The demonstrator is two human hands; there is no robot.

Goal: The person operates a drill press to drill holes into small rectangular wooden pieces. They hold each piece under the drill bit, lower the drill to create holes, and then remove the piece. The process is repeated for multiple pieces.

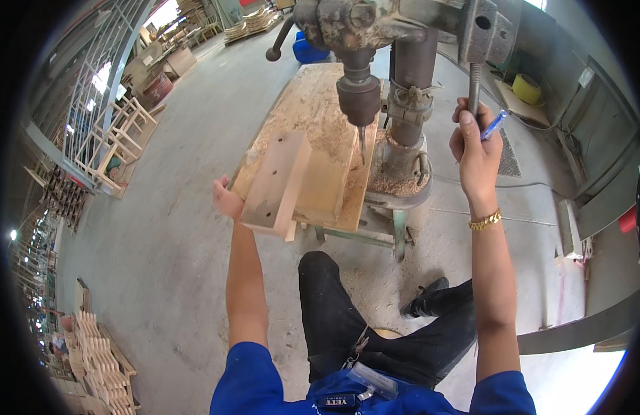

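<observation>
A pale rectangular wooden block (274, 176) with several dark holes in a row along its top lies at the near left of the wooden work board. My left hand (228, 199) is against the block's near left side, and part of the hand is hidden behind it. My right hand (477, 138) is closed around the metal feed lever (475, 86) of a drill press; a blue pen (494, 125) sticks out from the same hand. The drill chuck (359, 100) hangs over the board with its bit (363, 142) right of the block, apart from it.
Sawdust covers the work board (313, 93) and the base around the press column (411, 76). A green bench leg (399, 232) stands below. Wooden frames (123, 142) are at far left, stacked wood pieces (99, 360) at lower left. A cable (500, 185) crosses the floor at right.
</observation>
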